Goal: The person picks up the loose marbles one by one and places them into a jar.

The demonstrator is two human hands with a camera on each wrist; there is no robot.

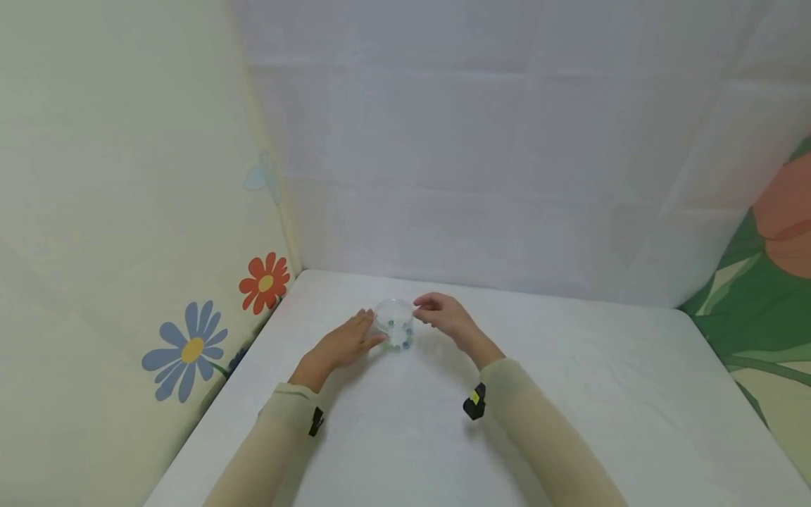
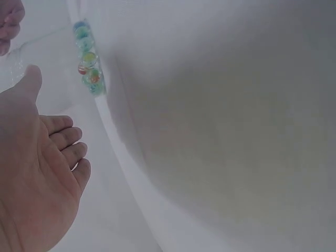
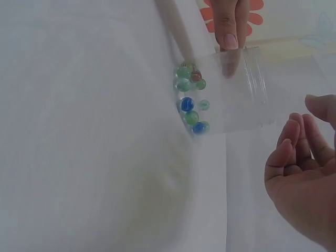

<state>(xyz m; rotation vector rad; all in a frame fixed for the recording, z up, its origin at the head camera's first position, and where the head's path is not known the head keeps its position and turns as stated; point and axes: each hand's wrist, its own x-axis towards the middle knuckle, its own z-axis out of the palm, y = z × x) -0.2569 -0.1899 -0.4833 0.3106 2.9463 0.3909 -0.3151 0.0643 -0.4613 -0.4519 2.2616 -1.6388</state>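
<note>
A clear plastic jar (image 1: 394, 310) with a ridged neck (image 3: 255, 84) stands upright on the white table. Glass marbles (image 3: 187, 104), several in green, blue and reddish tones, lie on its bottom. At the jar's left side is my left hand (image 1: 345, 343), its thumb against the wall and the other fingers loosely extended beside it. My right hand (image 1: 448, 318) hovers right of the jar near its rim, fingers loosely bent and thumb apart from them. Between those fingers (image 3: 294, 139) I see nothing held. In the left wrist view the marbles (image 2: 89, 58) show through the jar's base.
A white cloth covers the table (image 1: 570, 394). A pale hanging sheet (image 1: 507, 141) stands behind it. Flower-printed fabric (image 1: 190, 348) borders the left side, and a large printed flower (image 1: 786, 218) is at the right. Black wrist mounts (image 1: 474, 401) sit on the sleeves.
</note>
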